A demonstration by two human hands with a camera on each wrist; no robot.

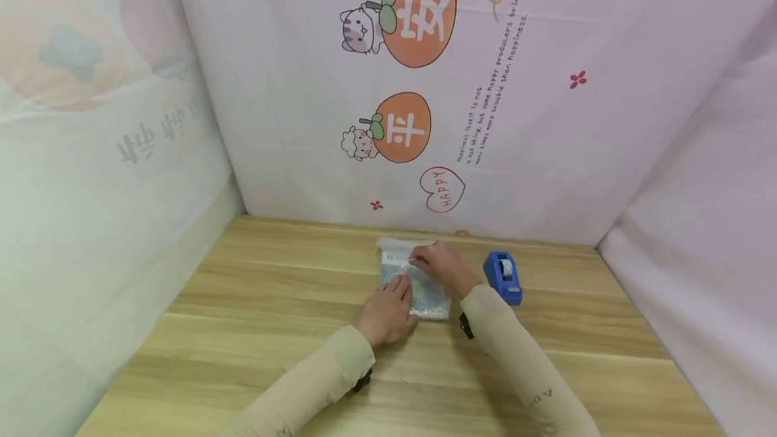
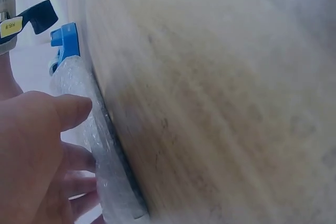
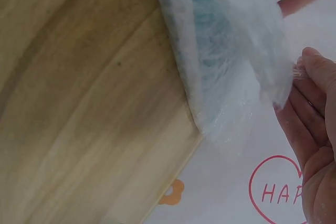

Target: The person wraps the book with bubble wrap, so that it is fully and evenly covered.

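Observation:
A flat item with a teal-and-white face, perhaps a book, lies inside clear bubble wrap (image 1: 429, 299) on the table. My left hand (image 1: 388, 309) rests on the left side of this package, its fingers spread over the top and the thumb at the near edge. Above the package's upper part, my right hand (image 1: 446, 265) pinches a clear bit of the wrap between thumb and fingers. In the right wrist view, a loose flap of bubble wrap (image 3: 262, 40) rises toward the right hand (image 3: 315, 114). The item's exact kind is blurred by the wrap.
A blue tape dispenser (image 1: 512, 292) with a roll of tape stands right of the package, close to the right forearm. The wooden table (image 1: 273, 302) meets a printed cloth wall (image 1: 303, 154) behind. More cloth hangs at left and right.

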